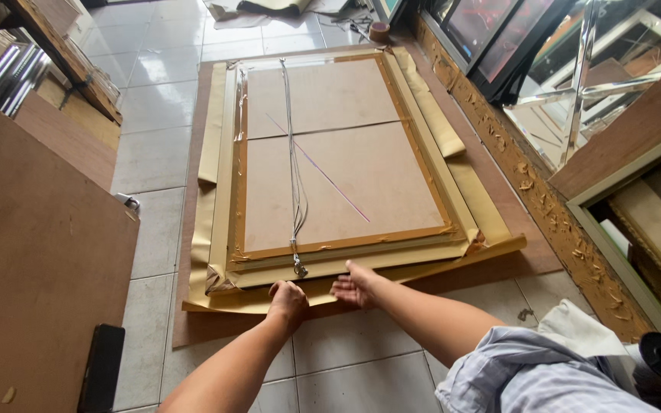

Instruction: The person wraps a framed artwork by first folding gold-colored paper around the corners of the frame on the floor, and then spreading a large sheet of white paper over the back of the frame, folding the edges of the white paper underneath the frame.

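Grip: left hand (288, 300) curls onto the gold wrapping paper (216, 138) at its near edge; right hand (355, 287) lies flat, fingers spread, on it.
Frame: one picture frame (346, 160), face down on a brown board (193, 325).
Wire: hanging wire (294, 153) along the backing.
Obstacles: ornate frames (545, 199) right, hardboard (32, 252) left.
Room: bare floor tiles (154, 153) left.

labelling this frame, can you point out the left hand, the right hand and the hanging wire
left hand (288, 300), head view, on the knuckles at the gold paper's near edge
right hand (355, 286), head view, on the back of the hand
hanging wire (294, 164), head view, midway along its run down the backing board
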